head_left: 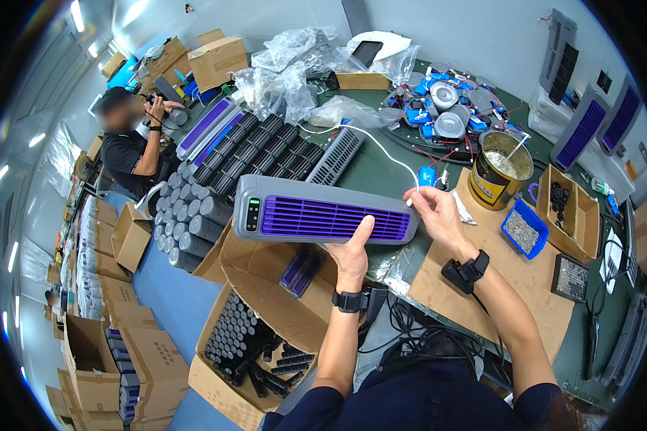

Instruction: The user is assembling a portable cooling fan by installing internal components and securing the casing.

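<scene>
A long grey tower-fan-like unit (250,188) with a purple slatted grille lies sideways in front of me. My left hand (351,257) grips it from below, its thumb resting over the grille toward the right end. A small lit panel shows on the unit's left end. By its right end, my right hand (438,214) pinches a thin white cable (391,149) between thumb and fingertips. The cable loops back across the bench; whether it joins the unit cannot be seen. A small blue block (427,176) with wires lies just behind my right fingers.
Behind the unit lie black ribbed rollers (262,152) and stacked grey cylinders (207,228). To the right stand a tin (483,188), a blue tray (538,243) and a parts box (588,233). An open carton (262,271) sits below left. Another person (133,154) works at far left.
</scene>
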